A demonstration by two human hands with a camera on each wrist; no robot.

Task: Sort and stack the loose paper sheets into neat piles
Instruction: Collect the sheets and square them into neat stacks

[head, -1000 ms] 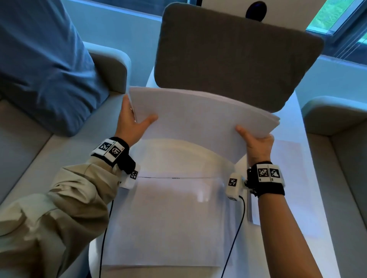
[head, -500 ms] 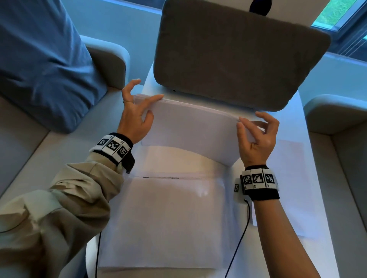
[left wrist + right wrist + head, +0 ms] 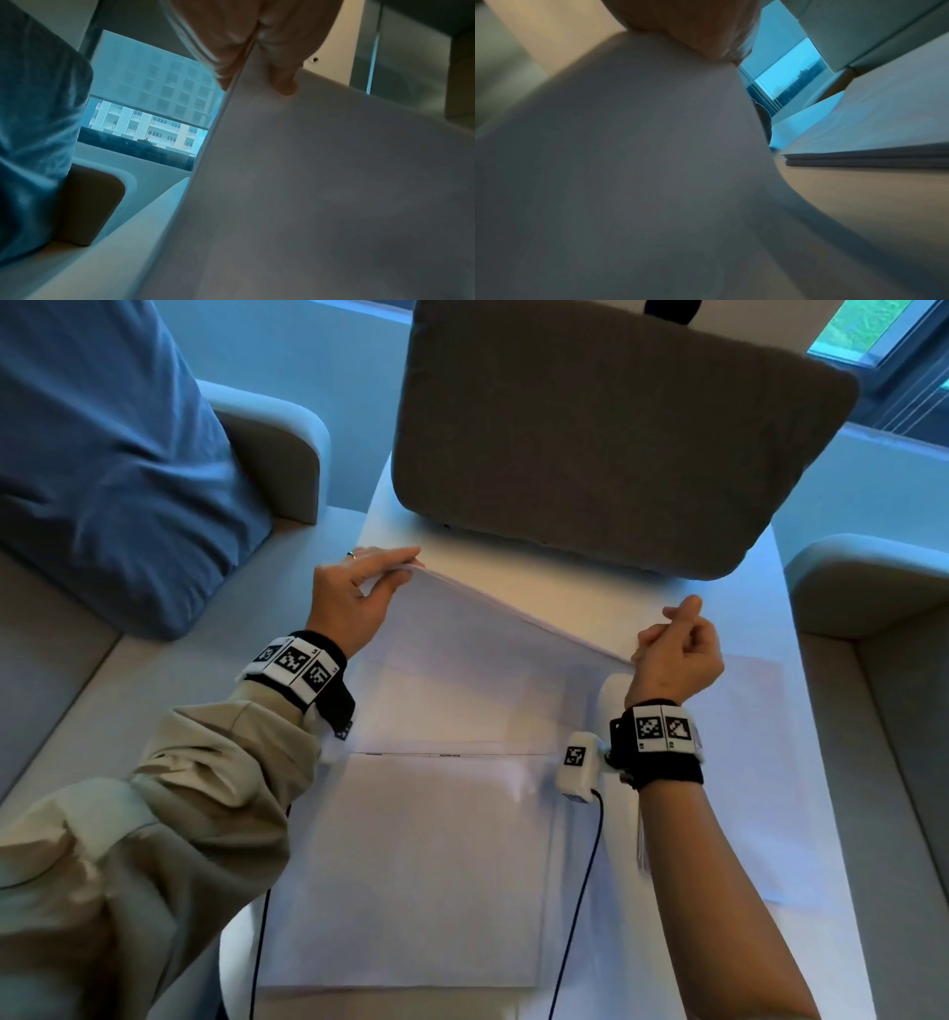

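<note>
Probably an office lounge: cushioned seats [image 3: 287, 449] flank a white table [image 3: 719, 608] by high-rise windows [image 3: 154, 113].

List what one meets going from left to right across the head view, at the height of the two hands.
blue cushion → left hand → held paper stack → right hand → right armrest

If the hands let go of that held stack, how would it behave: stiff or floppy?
Probably floppy: the stack sags between the left hand and right hand, which hold its two upper corners. Its sheets look thin and smooth, so they would likely fan apart or slide over the pile lying flat beneath.
</note>
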